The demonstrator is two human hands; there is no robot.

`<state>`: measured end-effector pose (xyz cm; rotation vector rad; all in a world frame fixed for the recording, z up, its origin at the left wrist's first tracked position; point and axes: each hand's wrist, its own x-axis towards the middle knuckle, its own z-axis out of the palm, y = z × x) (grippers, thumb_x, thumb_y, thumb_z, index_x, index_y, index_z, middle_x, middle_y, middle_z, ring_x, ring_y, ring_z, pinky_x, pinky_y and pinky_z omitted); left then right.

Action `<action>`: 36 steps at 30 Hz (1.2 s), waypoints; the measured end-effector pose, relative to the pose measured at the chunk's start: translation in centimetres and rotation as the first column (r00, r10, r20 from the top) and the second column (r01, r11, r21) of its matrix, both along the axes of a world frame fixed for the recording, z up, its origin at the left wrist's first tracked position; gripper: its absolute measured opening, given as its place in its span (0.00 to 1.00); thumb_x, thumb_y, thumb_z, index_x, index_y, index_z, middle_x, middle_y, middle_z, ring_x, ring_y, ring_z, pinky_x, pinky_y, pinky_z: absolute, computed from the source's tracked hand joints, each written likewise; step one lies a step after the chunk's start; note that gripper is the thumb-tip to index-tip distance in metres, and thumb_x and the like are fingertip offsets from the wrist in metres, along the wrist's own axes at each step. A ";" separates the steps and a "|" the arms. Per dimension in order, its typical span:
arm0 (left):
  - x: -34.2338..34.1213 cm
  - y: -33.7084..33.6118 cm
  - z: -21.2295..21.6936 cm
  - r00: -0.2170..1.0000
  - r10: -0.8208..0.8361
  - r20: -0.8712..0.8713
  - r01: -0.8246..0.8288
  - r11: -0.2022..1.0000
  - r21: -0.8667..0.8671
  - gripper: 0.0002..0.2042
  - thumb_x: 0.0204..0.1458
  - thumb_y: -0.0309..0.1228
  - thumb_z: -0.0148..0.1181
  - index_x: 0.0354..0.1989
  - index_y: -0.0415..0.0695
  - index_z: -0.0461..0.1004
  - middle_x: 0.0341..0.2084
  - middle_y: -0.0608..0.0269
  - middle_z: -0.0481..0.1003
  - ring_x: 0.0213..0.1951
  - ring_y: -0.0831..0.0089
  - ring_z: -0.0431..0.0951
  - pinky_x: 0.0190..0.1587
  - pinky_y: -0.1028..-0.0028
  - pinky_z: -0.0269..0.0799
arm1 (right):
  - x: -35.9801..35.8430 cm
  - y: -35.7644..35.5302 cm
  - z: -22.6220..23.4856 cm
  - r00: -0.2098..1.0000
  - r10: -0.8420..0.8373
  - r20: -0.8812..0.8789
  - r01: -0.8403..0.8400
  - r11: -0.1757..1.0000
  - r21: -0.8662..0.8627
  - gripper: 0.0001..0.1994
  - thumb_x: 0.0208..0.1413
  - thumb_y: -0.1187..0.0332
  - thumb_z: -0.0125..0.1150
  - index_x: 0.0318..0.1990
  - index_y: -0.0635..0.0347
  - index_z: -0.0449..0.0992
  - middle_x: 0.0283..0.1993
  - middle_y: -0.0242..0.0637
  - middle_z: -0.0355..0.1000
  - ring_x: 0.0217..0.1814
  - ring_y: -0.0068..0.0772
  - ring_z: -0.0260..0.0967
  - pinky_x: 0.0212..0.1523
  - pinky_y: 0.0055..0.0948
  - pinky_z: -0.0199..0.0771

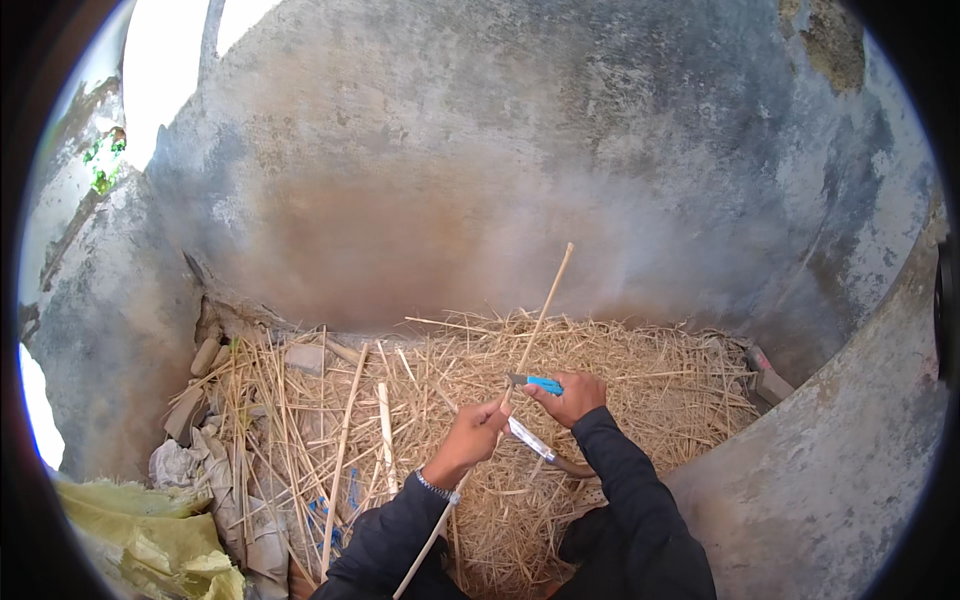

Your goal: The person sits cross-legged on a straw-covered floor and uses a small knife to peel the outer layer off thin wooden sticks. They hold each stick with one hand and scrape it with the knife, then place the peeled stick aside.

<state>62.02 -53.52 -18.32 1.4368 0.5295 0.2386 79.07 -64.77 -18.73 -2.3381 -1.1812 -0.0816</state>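
A long, thin, pale stick, like split cane, runs slantwise from near my lap up toward the wall. My left hand is closed round its middle, and its lower part passes along my left wrist. In my right hand is a blue-handled knife. Its dark blade lies against the stick just above my left fingers. Below the hands lies a tool with a pale, flat metal part and a brown curved end; its kind is unclear.
Loose straw covers the ground, with several long sticks at left. Bricks and crumpled cloth edge that side, near a yellow-green sheet. A weathered wall rises ahead; another curves round at right.
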 end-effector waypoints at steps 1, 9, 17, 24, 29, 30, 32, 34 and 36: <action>-0.1 -0.9 0.8 1.000 0.016 0.013 -0.015 1.000 -0.014 0.11 0.63 0.36 0.49 0.33 0.43 0.72 0.14 0.77 0.62 0.11 0.88 0.55 0.14 0.83 0.48 | 0.3 -0.1 0.0 1.000 -0.001 0.015 0.002 0.999 -0.046 0.34 0.44 0.28 0.52 0.21 0.55 0.79 0.16 0.41 0.71 0.21 0.45 0.73 0.27 0.42 0.71; -2.9 0.0 0.2 0.999 0.003 -0.050 0.005 0.985 0.170 0.15 0.62 0.34 0.50 0.52 0.39 0.73 0.19 0.75 0.65 0.24 0.85 0.61 0.28 0.80 0.60 | -1.9 1.3 0.0 0.979 0.166 0.118 -0.155 0.983 -0.097 0.40 0.40 0.23 0.47 0.20 0.56 0.79 0.16 0.43 0.71 0.21 0.45 0.73 0.25 0.44 0.70; -4.7 -1.9 2.3 0.998 0.069 0.006 -0.068 0.972 0.223 0.15 0.61 0.32 0.51 0.50 0.34 0.72 0.20 0.71 0.66 0.27 0.84 0.63 0.33 0.78 0.65 | -0.9 1.4 -0.7 0.976 0.174 0.131 -0.177 0.984 0.008 0.38 0.41 0.24 0.48 0.19 0.54 0.79 0.14 0.40 0.70 0.17 0.42 0.71 0.21 0.40 0.68; -5.6 -2.5 2.0 1.000 0.003 0.005 -0.005 0.915 0.404 0.17 0.61 0.31 0.50 0.55 0.34 0.68 0.21 0.65 0.68 0.28 0.82 0.65 0.37 0.75 0.67 | 1.4 1.8 -1.2 0.984 0.087 0.153 -0.093 0.995 0.031 0.38 0.42 0.24 0.48 0.17 0.55 0.78 0.11 0.41 0.67 0.14 0.41 0.69 0.18 0.38 0.67; -6.2 -2.0 2.4 0.986 0.021 -0.167 0.037 0.941 0.335 0.18 0.61 0.33 0.50 0.54 0.31 0.68 0.45 0.43 0.76 0.47 0.71 0.75 0.52 0.73 0.66 | -2.0 1.2 -2.4 0.950 0.251 0.184 -0.247 0.968 -0.046 0.40 0.44 0.23 0.42 0.18 0.55 0.79 0.13 0.40 0.70 0.15 0.42 0.70 0.19 0.38 0.68; -6.5 -1.9 1.3 0.993 0.027 -0.112 0.019 0.920 0.391 0.18 0.61 0.33 0.50 0.54 0.32 0.68 0.46 0.42 0.75 0.48 0.70 0.74 0.52 0.73 0.66 | -1.8 1.8 -2.7 0.953 0.213 0.216 -0.213 0.977 -0.023 0.40 0.43 0.23 0.42 0.18 0.54 0.79 0.13 0.40 0.70 0.15 0.42 0.70 0.20 0.38 0.69; -6.9 -1.9 0.5 0.998 0.019 -0.056 0.008 0.896 0.443 0.19 0.61 0.33 0.50 0.54 0.32 0.67 0.44 0.44 0.76 0.46 0.71 0.75 0.52 0.73 0.66 | -0.9 2.6 -3.8 0.954 0.135 0.267 -0.144 0.989 0.015 0.40 0.43 0.22 0.43 0.18 0.54 0.79 0.13 0.39 0.70 0.16 0.41 0.70 0.20 0.39 0.69; -6.9 -2.4 0.9 0.999 -0.012 -0.044 0.030 0.899 0.437 0.19 0.61 0.33 0.50 0.55 0.32 0.67 0.40 0.48 0.77 0.43 0.73 0.75 0.50 0.74 0.67 | 1.2 1.8 -1.9 0.981 0.096 0.171 -0.095 0.995 -0.009 0.39 0.42 0.22 0.44 0.18 0.53 0.79 0.12 0.37 0.69 0.15 0.39 0.70 0.21 0.38 0.70; -6.8 -2.9 1.6 0.999 -0.007 -0.038 0.022 0.914 0.405 0.18 0.61 0.33 0.50 0.55 0.32 0.68 0.33 0.55 0.76 0.37 0.76 0.72 0.47 0.75 0.67 | 2.6 1.6 -2.7 0.977 0.073 0.199 -0.084 0.995 0.048 0.39 0.42 0.23 0.44 0.18 0.53 0.79 0.12 0.36 0.69 0.15 0.38 0.70 0.21 0.37 0.70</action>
